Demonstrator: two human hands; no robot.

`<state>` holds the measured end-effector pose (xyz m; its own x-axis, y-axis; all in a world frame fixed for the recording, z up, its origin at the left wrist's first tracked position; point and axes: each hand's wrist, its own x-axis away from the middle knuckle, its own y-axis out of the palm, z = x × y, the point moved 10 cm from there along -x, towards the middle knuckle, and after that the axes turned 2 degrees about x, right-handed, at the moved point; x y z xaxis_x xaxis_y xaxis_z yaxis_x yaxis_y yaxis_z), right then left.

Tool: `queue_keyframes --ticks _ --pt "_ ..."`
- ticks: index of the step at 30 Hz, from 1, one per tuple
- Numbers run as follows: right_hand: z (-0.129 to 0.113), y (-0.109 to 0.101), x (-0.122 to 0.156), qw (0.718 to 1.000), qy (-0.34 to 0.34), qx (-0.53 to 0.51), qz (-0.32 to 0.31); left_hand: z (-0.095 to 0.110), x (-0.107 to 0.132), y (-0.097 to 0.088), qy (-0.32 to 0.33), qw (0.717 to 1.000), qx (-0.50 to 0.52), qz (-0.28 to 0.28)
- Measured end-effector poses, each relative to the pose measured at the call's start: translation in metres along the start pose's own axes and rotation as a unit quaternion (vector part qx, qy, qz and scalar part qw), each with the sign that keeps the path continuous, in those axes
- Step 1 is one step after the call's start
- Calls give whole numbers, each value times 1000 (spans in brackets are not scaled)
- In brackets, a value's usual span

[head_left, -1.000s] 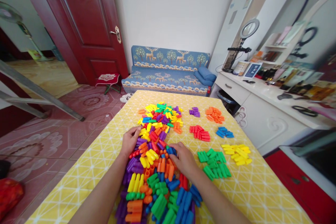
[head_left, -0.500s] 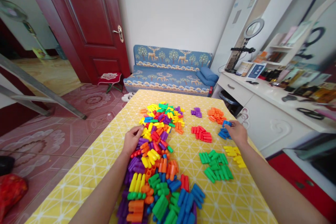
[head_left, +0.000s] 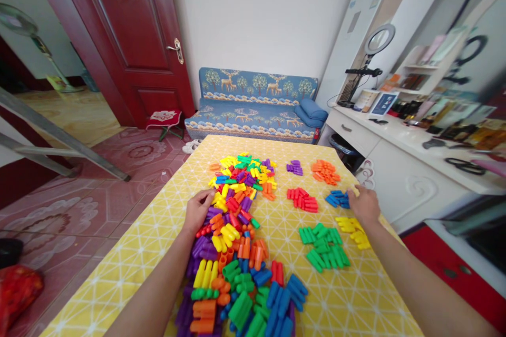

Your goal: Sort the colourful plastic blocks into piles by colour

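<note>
A long heap of mixed coloured plastic pieces [head_left: 237, 242] runs down the middle of the yellow tablecloth [head_left: 134, 253]. My left hand [head_left: 197, 211] rests on the heap's left edge, fingers loosely bent over yellow and purple pieces and holding nothing that I can see. My right hand [head_left: 364, 205] lies at the right edge of the small blue pile [head_left: 337, 199], its fingertips touching the blue pieces, fingers loose. Around it sit sorted piles: red [head_left: 302, 200], orange [head_left: 324, 171], purple [head_left: 294, 168], green [head_left: 323, 246] and yellow [head_left: 353, 230], the yellow one partly under my wrist.
A white dresser [head_left: 395, 168] with bottles, scissors and a ring light [head_left: 378, 42] stands close on the right. Beyond the table are a blue patterned sofa [head_left: 253, 108] and a red door [head_left: 130, 37]. A metal ladder [head_left: 59, 142] lies on the tiled floor at left.
My right hand left the mixed heap, carried a blue piece across to the blue pile, and now rests lower beside that pile. The left hand has stayed put.
</note>
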<state>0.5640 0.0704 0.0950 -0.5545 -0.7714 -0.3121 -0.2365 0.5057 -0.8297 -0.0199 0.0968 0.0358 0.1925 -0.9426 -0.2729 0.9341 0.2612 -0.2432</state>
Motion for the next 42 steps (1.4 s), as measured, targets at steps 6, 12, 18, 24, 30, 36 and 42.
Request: queue_keyframes --ticks 6,12,18,24,30,36,42 --pt "-102 -17 184 919 -355 -160 -58 2 0 1 2 1000 0 -5" --pt "-105 -4 327 850 -484 -131 -159 0 0 1 -3 1000 9 -5" --pt "-123 18 327 871 -436 -133 -184 1 0 0 -11 1000 15 1" --pt "-167 47 277 897 -346 -190 -197 4 -1 3 4 1000 4 -12" --pt "-196 79 240 930 -263 -185 -179 8 -3 12 18 998 -27 -57" --pt "-200 84 241 936 -264 -152 -177 17 -16 39 -60 982 -105 -145" --pt "-197 84 240 941 -266 -159 -138 77 0 98 -18 909 -340 -241"
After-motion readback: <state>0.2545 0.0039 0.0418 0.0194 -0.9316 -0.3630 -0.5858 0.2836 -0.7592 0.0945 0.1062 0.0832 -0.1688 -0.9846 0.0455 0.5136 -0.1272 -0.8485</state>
